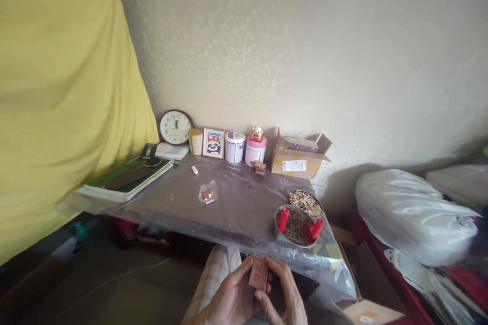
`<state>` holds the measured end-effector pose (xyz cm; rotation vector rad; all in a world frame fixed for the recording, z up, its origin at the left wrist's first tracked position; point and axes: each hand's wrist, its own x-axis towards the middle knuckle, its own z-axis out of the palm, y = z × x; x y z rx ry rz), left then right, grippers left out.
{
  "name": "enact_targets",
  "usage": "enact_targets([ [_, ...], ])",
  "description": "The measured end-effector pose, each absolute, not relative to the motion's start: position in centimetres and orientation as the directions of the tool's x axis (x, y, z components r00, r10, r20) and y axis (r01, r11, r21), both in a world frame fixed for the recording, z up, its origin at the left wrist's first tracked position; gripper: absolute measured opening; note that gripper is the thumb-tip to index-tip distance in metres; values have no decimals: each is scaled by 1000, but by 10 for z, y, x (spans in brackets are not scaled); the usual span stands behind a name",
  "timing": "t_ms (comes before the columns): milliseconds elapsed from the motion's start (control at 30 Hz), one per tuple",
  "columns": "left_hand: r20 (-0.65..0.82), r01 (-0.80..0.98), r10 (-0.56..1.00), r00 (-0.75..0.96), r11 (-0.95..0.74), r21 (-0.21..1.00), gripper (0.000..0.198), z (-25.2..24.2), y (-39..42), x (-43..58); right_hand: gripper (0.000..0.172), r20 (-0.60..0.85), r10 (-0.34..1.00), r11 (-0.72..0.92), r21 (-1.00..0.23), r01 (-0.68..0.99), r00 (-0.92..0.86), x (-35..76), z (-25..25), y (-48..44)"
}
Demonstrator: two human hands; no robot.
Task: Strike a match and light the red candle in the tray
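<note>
Hands curl nearly closed, the left hand [237, 292] and right hand [285, 289] gripping a red-marked brown block [258, 275] between them. Ahead-right of them on the tabletop [240, 213] sits a round tin [282, 238]; ahead-left, a clear packet [212, 187]; farther off, a clock [176, 129].

We are looking at what appears to be a room in a home: a yellow curtain [68, 86] is hanging at the left, and a round clock [176, 127] is leaning near a patterned wall [285, 45] beside a panda picture [213, 143]. We are also seeing a little cat figure [257, 133] sitting on a pink tin [255, 152], all sharing a plastic-covered table [236, 203], while a stuffed white bag [412, 213] is bulging at the right.
</note>
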<state>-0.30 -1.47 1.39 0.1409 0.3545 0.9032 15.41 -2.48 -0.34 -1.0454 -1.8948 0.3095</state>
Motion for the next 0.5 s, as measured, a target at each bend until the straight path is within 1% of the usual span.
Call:
enact_targets([
  [100,-223,-713,778,587,627,314,28,13,-15,-3,48,618,763,613,-595,520,-192,155,-5,-24],
  [167,-198,-704,802,563,591,392,28,14,-15,-5,45,620,773,589,-619,520,-136,155,-6,-24],
  [300,-146,-669,890,432,425,609,32,18,-15,-12,42,595,803,497,-694,521,26,154,-7,-25],
  [400,-80,-542,936,344,267,797,41,20,-16,-18,40,576,817,480,-719,502,43,155,-6,-26],
  [433,-56,-492,940,335,225,841,43,21,-17,-19,39,567,823,477,-726,494,38,155,-5,-26],
  [500,-14,-427,939,343,169,888,41,22,-17,-20,39,549,835,470,-743,476,33,154,-4,-26],
])
